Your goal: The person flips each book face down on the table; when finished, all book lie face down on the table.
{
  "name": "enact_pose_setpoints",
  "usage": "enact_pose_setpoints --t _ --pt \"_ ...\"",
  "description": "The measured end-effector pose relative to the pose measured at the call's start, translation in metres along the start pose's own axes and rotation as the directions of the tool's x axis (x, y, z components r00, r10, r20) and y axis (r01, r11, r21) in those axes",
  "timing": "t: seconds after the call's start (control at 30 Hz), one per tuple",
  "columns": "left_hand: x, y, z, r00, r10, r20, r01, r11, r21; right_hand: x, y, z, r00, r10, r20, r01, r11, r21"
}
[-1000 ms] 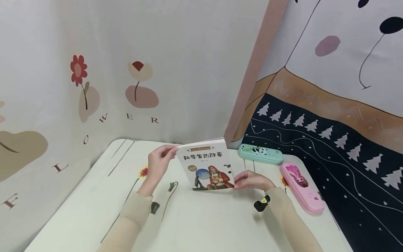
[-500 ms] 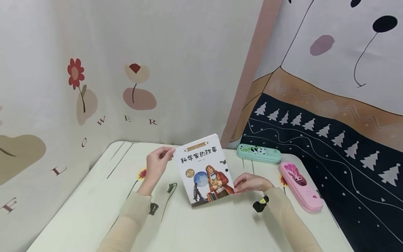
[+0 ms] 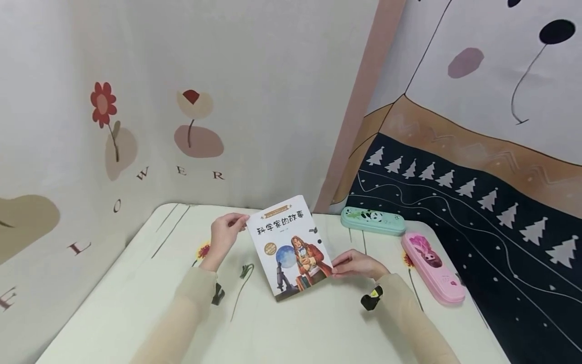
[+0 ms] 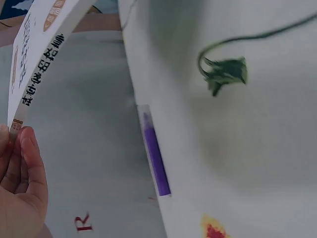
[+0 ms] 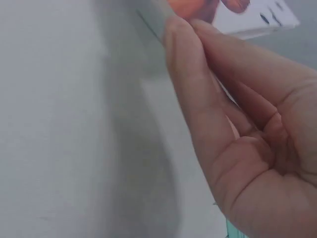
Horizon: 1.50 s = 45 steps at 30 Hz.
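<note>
A white paperback book [image 3: 291, 247] with a robed figure and a microscope on its cover is held tilted above the table, cover facing me. At its upper left corner, my left hand [image 3: 223, 240] pinches the edge between thumb and fingers. My right hand [image 3: 358, 265] pinches the lower right corner. In the left wrist view, the book's spine [image 4: 43, 69] rises from the left fingers [image 4: 33, 158]. The right wrist view has the thumb and fingers of the right hand [image 5: 237, 124] closed on a corner of the cover.
A green panda pencil case [image 3: 373, 221] and a pink pencil case [image 3: 434, 268] lie on the right of the table [image 3: 282, 333]. Toward the back edge, a purple pen [image 4: 156, 158] shows in the left wrist view. Printed curtains [image 3: 273, 101] stand behind the table.
The book has tipped back from a steep, foreshortened pose so its cover faces me more, and has shifted slightly left. Both hands keep their grip and moved left a little with it.
</note>
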<state>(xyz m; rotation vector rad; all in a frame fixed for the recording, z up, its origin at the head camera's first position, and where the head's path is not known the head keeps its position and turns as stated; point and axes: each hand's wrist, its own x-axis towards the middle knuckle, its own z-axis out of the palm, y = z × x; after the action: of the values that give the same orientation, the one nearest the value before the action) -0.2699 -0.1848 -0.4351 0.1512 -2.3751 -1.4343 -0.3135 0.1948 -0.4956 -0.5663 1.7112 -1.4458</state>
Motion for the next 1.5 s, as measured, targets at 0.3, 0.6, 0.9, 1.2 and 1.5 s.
enact_pose_setpoints --t 0.3,0.6,0.9,1.2,1.5 --pt "0.01 -0.035 0.0 0.993 -0.076 0.09 0.078 0.997 -0.017 0.015 0.022 0.015 0.967 -0.004 -0.256 -0.014 0.998 -0.069" --pt "0.005 -0.075 0.006 0.974 -0.163 0.155 0.15 0.984 0.093 0.017 0.034 0.023 0.941 -0.055 -0.333 0.053 0.998 -0.015" --pt "-0.001 -0.102 0.012 0.98 -0.098 0.175 0.056 0.972 0.228 0.002 0.008 0.04 0.919 -0.128 -0.372 0.02 0.96 -0.279" --pt "0.003 -0.094 0.018 0.984 -0.066 0.166 0.014 0.954 0.298 0.007 0.017 0.032 0.904 -0.176 -0.389 0.007 0.917 -0.399" --pt "0.003 -0.094 0.022 0.98 -0.091 0.178 0.037 0.958 0.286 0.01 0.022 0.03 0.887 -0.211 -0.41 -0.012 0.878 -0.479"
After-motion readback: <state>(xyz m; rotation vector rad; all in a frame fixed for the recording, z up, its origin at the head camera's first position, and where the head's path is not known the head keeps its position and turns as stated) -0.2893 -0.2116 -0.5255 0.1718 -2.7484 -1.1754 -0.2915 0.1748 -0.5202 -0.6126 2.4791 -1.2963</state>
